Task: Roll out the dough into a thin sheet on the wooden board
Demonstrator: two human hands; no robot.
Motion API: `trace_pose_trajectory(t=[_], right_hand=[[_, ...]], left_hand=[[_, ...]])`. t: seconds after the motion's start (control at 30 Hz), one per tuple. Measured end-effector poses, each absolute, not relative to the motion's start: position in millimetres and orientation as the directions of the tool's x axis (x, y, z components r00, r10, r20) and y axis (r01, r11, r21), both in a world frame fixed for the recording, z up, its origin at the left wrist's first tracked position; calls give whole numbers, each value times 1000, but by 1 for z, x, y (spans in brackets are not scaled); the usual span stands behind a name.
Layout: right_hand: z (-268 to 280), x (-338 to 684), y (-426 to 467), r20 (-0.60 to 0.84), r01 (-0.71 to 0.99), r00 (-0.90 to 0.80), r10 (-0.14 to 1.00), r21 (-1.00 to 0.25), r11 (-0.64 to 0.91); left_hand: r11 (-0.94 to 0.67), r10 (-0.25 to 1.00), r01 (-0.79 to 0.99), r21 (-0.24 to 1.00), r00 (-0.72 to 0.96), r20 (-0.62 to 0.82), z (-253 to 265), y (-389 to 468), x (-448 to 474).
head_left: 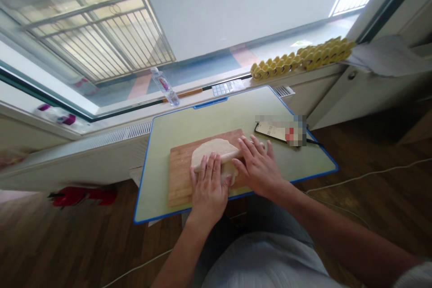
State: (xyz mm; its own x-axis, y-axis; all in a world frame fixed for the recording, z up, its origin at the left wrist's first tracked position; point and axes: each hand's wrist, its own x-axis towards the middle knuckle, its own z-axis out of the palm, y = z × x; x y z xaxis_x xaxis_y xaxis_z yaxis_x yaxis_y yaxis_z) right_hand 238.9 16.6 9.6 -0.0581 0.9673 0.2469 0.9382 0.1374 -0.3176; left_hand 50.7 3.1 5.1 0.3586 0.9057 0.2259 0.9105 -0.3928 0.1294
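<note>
A sheet of pale dough (212, 147), rolled flat, lies on a wooden cutting board (180, 184). Across it, at a slant, rests a light wooden rolling pin (229, 156). My left hand (211, 186) lies over the left part of the pin, fingers stretched forward and close together, thumb out by the dough's near edge. Over the pin's right part is my right hand (258, 164), with its fingers spread out flat. Neither hand is wrapped round the pin. Part of the dough is hidden beneath the pin and my left hand.
The board sits on a pale green folding table (155, 157) with blue edging. A phone (275, 132) lies at the right. Along the windowsill are a plastic bottle (165, 86), a brown stick (191, 93) and yellow egg trays (300, 58). A red fire extinguisher (83, 195) is on the floor, left.
</note>
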Motion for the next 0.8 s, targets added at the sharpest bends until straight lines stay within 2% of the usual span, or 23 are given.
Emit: trace_pose_trajectory(t=[0.13,0.27,0.6,0.8], right_hand=[[11,244,-5,240,927,-149,959,-303,220],[3,247,-7,212,935,-185,960,-262,238],[9,234,91,171,951,-147,974,-245,187],[9,235,69,195,949,-165,967,-235,209]], left_hand=[[-397,906,910,124,366,211,6,19,50],[-397,910,908,132,371,183,7,33,48],[-337,939,932,135,323,114,22,122,54],[-353,933,925,141,337,121,19,100,51]])
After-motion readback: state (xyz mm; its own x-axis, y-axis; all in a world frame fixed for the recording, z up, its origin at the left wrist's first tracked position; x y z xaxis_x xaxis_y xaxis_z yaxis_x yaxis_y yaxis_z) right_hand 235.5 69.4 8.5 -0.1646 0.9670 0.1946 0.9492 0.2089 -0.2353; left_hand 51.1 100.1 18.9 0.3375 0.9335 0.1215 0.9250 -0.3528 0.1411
